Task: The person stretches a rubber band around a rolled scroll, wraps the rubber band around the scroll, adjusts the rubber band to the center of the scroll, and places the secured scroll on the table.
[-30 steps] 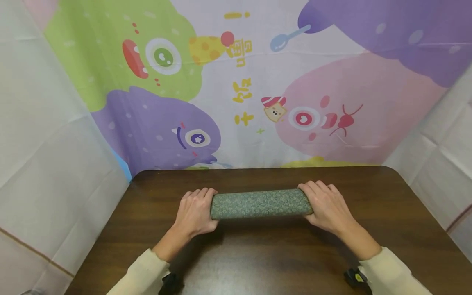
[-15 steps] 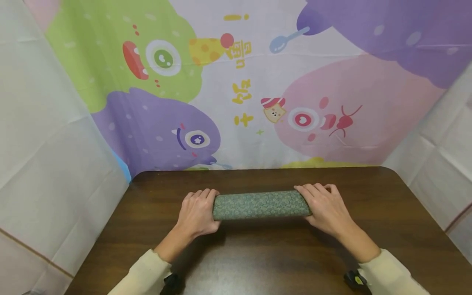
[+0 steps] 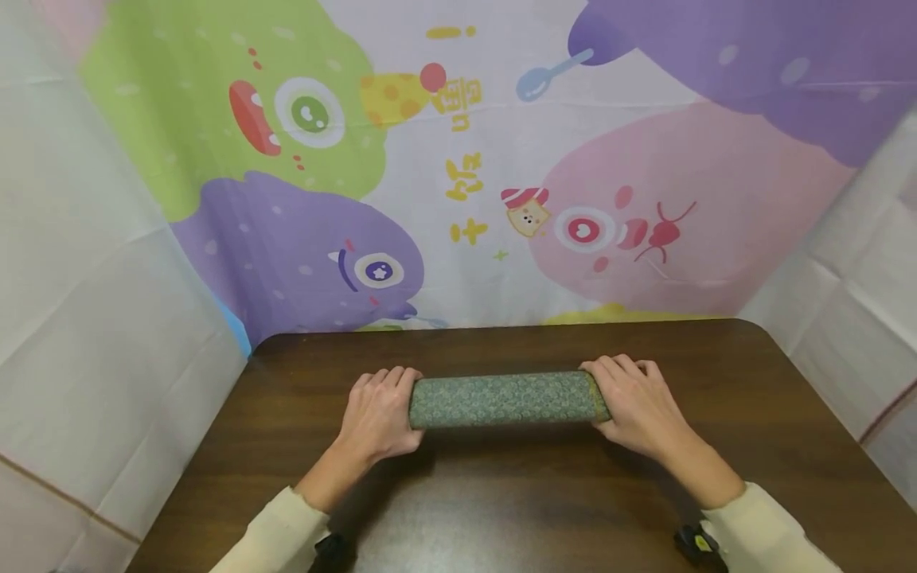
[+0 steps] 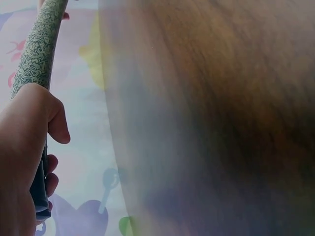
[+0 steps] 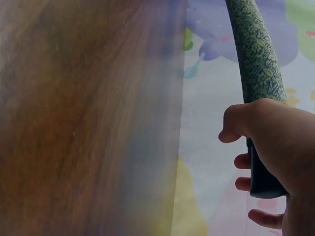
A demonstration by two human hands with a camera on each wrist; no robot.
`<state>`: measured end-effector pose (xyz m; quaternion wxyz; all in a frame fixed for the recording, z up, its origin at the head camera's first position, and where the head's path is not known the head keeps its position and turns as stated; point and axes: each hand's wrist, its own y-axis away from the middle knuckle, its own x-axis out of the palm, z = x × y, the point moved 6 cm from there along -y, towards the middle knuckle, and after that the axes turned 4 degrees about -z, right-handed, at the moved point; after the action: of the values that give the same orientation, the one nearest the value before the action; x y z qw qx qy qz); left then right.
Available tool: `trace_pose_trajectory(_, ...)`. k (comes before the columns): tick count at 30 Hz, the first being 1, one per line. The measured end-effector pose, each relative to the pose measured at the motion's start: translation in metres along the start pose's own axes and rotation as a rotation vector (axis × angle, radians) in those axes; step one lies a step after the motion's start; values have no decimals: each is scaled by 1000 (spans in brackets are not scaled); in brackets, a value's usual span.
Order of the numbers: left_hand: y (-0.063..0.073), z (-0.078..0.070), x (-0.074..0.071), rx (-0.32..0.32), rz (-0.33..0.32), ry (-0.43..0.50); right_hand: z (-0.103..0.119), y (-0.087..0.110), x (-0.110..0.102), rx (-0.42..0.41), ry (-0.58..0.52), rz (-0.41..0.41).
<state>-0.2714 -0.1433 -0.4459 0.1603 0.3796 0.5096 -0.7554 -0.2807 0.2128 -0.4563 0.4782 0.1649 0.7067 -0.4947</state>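
Note:
A long green bar-like object (image 3: 501, 399) with a floral pattern is held level over the table by both hands. Its kind is not clear. My left hand (image 3: 380, 410) grips its left end, thumb on the near side and fingers over the far side. At the other end, my right hand (image 3: 637, 406) grips it the same way, beside a narrow yellowish strip. In the left wrist view, a dark smooth end shows below the left hand (image 4: 24, 132). The right wrist view has a similar dark end under the right hand (image 5: 275, 137). The palms hide parts of both ends.
The dark brown wooden table (image 3: 501, 509) has rounded far corners. Behind it hangs a cloth (image 3: 494, 294) with cartoon monsters, and pale sheets (image 3: 93, 318) hang at both sides. A black wrist device (image 3: 695, 543) sits at the right cuff.
The object stays held level at about the same height. My right hand has shifted slightly right, and a yellowish strip now shows beside it. The view has moved a little.

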Motion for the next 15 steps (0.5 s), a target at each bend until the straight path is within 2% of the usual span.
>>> trace_pose_trajectory(7, 0, -1, 1, 1, -5, 4, 5, -2, -2, -13, 21, -33)
trace_pose_trajectory(15, 1, -1, 0, -5, -3, -1, 8, -6, -8, 40, 36, 52)
